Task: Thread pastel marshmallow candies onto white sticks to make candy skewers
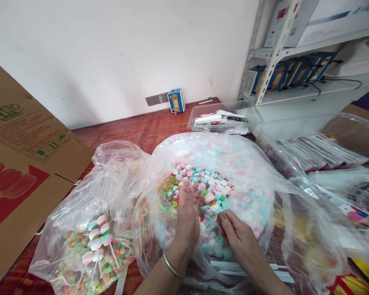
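A big clear plastic bag [252,172] lies open in front of me, full of small pink, white and blue candies [207,180] with some green and orange ring candies [169,192] at its left. My left hand [187,217], a metal bangle on its wrist, reaches into the bag with fingers stretched together over the candies. My right hand [235,235] rests at the bag's near edge with its fingers curled down into the candies; what they hold is hidden.
A second clear bag [89,246] at the left holds candy skewers on white sticks. A cardboard box [21,164] stands at far left. A clear tray [224,116] with tubes sits behind, packaged goods [320,155] at right, metal shelving [295,61] beyond. The tabletop [135,129] is reddish wood.
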`<move>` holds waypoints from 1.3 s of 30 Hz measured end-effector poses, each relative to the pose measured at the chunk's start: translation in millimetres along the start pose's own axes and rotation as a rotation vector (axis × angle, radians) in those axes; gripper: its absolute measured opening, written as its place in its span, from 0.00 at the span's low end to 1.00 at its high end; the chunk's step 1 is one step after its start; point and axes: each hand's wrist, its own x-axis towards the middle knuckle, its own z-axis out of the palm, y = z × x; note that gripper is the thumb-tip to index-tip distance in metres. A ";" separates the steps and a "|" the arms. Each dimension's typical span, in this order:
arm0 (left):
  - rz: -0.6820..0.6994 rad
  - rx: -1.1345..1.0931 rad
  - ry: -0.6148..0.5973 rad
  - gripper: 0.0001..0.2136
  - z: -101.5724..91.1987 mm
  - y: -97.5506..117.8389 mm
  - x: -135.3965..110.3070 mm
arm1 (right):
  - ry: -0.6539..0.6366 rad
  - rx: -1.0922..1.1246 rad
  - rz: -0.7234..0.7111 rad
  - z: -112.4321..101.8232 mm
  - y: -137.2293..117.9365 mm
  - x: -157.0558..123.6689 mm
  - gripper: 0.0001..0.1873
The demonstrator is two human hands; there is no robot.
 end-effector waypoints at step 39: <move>0.546 1.715 -0.489 0.14 22.9 32.2 105.9 | 0.162 0.089 -0.061 -86.1 38.2 33.2 0.20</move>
